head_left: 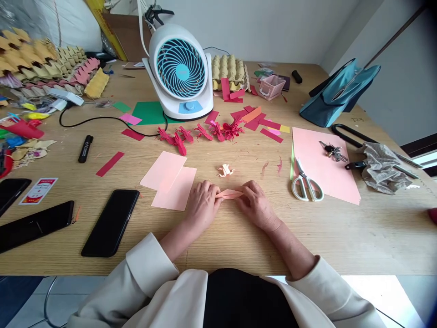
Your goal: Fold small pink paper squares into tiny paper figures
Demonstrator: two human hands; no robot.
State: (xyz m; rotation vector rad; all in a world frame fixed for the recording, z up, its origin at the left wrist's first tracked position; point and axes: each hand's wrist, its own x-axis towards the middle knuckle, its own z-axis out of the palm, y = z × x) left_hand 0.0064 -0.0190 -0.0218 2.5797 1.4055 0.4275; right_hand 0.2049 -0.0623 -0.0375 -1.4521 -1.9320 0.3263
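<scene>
A folded piece of pink paper (229, 194) stretches between my two hands, just above or on the table. My left hand (204, 200) pinches its left end, and my right hand (256, 204) pinches its right end. Fingers cover both tips of the paper. Just beyond it lies a small pale folded-paper figure (226, 170) with thin legs. Two pink paper sheets (175, 190) overlap to the left, close to my left hand. White-handled scissors (305, 184) rest to the right, partly on a larger pink paper stack (326, 159).
A white fan (182, 68) stands at the back, with red folded-paper pieces (205, 132) in front. Several phones, one a black phone (111, 223), and a marker (85, 149) lie left. Keys (333, 151), a crumpled grey cloth (384, 168) and a teal bag (337, 93) are right.
</scene>
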